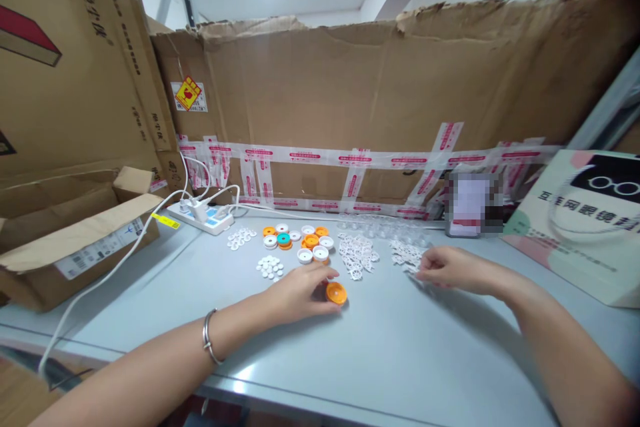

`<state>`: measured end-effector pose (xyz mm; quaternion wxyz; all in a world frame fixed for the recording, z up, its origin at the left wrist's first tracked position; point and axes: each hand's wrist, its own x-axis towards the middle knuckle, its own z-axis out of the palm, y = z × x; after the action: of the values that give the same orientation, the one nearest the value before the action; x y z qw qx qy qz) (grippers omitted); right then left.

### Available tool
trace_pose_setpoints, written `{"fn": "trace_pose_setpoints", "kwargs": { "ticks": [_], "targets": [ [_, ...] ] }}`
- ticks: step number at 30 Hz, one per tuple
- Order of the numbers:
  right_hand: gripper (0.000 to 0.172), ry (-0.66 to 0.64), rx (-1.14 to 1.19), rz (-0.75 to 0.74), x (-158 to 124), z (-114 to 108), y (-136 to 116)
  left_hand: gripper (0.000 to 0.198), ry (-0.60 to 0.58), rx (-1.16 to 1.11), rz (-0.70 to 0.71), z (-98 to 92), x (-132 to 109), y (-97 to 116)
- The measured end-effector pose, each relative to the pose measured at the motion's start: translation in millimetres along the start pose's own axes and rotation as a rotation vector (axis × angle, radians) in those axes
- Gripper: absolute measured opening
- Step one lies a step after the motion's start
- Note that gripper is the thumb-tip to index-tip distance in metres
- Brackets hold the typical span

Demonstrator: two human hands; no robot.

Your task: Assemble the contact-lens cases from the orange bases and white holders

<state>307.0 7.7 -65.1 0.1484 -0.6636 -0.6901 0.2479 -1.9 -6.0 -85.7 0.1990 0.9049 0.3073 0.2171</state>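
Observation:
My left hand (303, 293), with a silver bangle on the wrist, is closed round an orange round cup-shaped part (337, 293) near the middle of the table. Its open side faces up. At the right, my right hand (450, 270) pinches at the edge of a small pile of white lacy plastic pieces (406, 253). What lies between its fingertips is too small to make out. A larger pile of similar white pieces (358, 253) sits between the hands. Beyond my left hand stand several orange, white and teal round cups (311, 241).
White discs (270, 267) and small white curved pieces (241, 238) lie left of the cups. Clear domed parts (385, 227) line the back. A power strip (203, 215) with cables, an open carton (75, 233), a phone (470, 207) and a printed box (580, 227) surround the work area.

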Motion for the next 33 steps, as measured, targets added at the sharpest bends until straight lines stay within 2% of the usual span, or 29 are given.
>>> {"fn": "trace_pose_setpoints", "kwargs": {
  "ticks": [3,6,8,11,15,18,21,25,26,29,33],
  "targets": [
    [0.024,-0.122,0.151,0.012,-8.1,-8.1,-11.7,0.042,0.09,-0.042,0.02,-4.3,-0.1,3.6],
    [0.028,-0.122,0.348,-0.066,-13.7,-5.5,-33.7,0.036,0.18,-0.108,0.042,-7.2,1.4,8.8],
    [0.031,-0.108,0.496,-0.157,-15.6,4.9,-51.0,0.031,0.232,-0.179,0.02,-7.2,3.7,12.2],
    [0.031,-0.182,0.697,-0.266,-16.5,30.0,-74.3,0.026,0.298,-0.383,-0.08,-6.1,8.1,16.4],
    [0.029,-0.305,0.853,-0.312,-17.5,61.8,-93.9,0.021,0.283,-0.68,-0.146,-6.5,11.9,18.6],
    [0.03,-0.362,0.91,-0.315,-17.5,71.6,-100.2,0.015,0.277,-0.73,-0.155,-7.0,13.2,16.6],
    [0.032,-0.29,0.865,-0.278,-13.2,66.8,-96.6,0.018,0.325,-0.783,-0.235,-7.5,14.9,13.4],
    [0.031,0.069,0.604,-0.223,-1.2,53.8,-75.9,0.025,0.418,-0.871,-0.35,-10.8,16.6,11.4],
    [0.028,0.119,0.504,-0.218,1.7,52.4,-70.3,0.026,0.43,-0.872,-0.353,-11.6,16.7,11.0],
    [0.023,0.118,0.278,-0.243,7.0,55.0,-59.9,0.026,0.446,-0.845,-0.336,-12.0,16.5,8.4],
    [0.017,0.067,0.162,-0.358,7.6,63.2,-59.6,0.024,0.415,-0.813,-0.326,-9.4,15.9,3.4]
  ]
}}
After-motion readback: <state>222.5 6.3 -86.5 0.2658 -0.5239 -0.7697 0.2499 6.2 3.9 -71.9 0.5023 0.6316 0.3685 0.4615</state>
